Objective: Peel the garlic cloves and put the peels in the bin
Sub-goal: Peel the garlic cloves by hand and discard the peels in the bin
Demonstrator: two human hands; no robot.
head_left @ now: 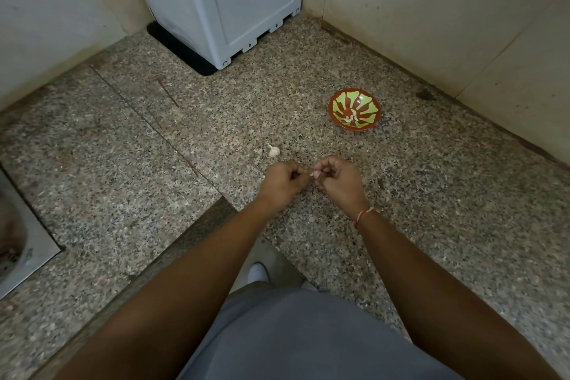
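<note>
Mid-frame, the right hand (337, 180) pinches a garlic clove (315, 175), its tip pointing left at the left hand (285, 182) (fingers curled, pinching peel, I'd guess).

- The bowl (354, 110) sits on the surface (431, 194), far right, with peeled cloves (351, 118) in it.
- A garlic bulb (273, 150) lies on the surface left of the bowl, just beyond the hands.
- The left hand (282, 181) and right hand (337, 181) meet at a clove (314, 174).
- A bin (216, 0) stands at the back corner.
- A sink (18, 241) lies far left.
</note>
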